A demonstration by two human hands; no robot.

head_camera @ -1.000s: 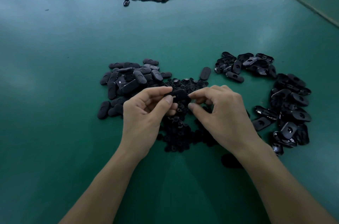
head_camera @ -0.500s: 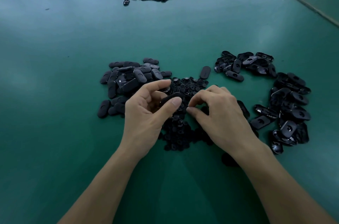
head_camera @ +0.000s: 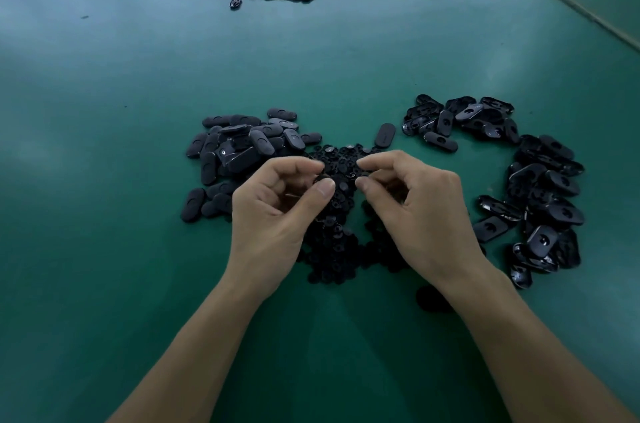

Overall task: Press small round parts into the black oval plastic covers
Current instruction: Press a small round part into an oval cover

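While the left hand (head_camera: pixel 273 215) pinches a black oval cover (head_camera: pixel 320 178) between thumb and forefinger above the heap of small round parts (head_camera: pixel 332 249), presumably to present it for pressing, the right hand (head_camera: pixel 422 215) curls just beside it; whether its fingers grasp a part I cannot tell; cover piles on the green tabletop (head_camera: pixel 138 111) at ten o'clock (head_camera: pixel 242 149) and three o'clock (head_camera: pixel 540 187) seem kept within reach.
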